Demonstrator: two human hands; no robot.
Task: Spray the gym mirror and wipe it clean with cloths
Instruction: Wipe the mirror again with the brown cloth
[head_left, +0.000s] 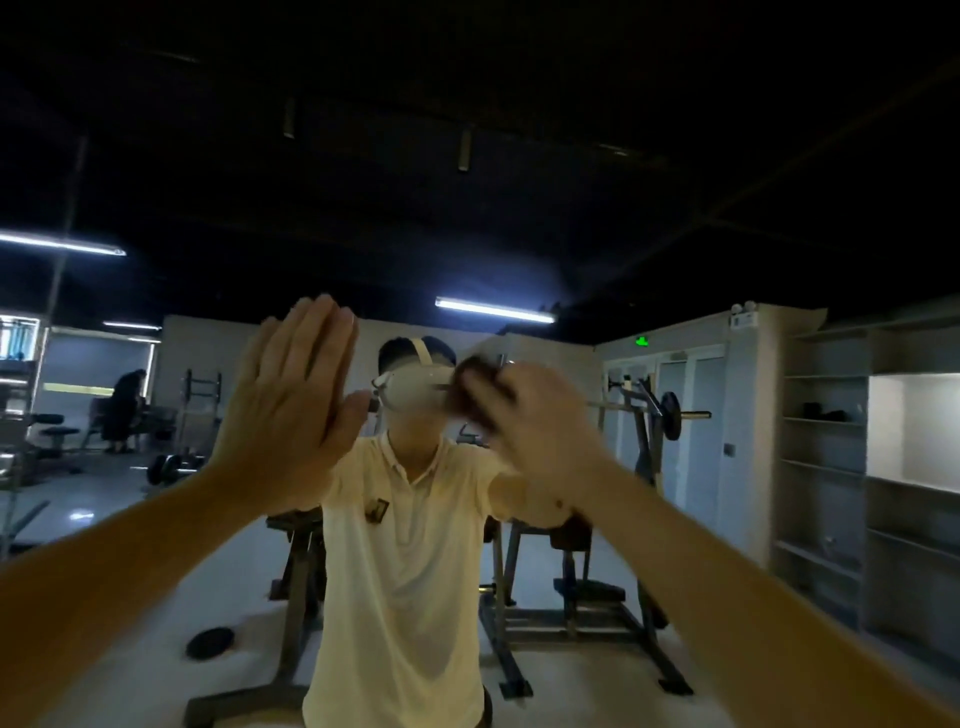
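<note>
Resting left hand (291, 400) flat on mirror (597, 218), right hand (537, 423) gripping dark cloth (470, 387)

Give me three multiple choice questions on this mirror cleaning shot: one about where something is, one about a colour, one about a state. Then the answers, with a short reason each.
1. Which hand holds the cloth?
A. left
B. right
C. neither

2. What colour is the cloth?
A. white
B. dark brown
C. bright yellow

3. How is the left hand?
A. flat, fingers straight
B. a closed fist
C. gripping a spray bottle

Answers:
1 B: the right hand grips it, raised at the mirror.
2 B: it shows dark brown past the fingers.
3 A: its fingers are straight and together, holding nothing.
</note>
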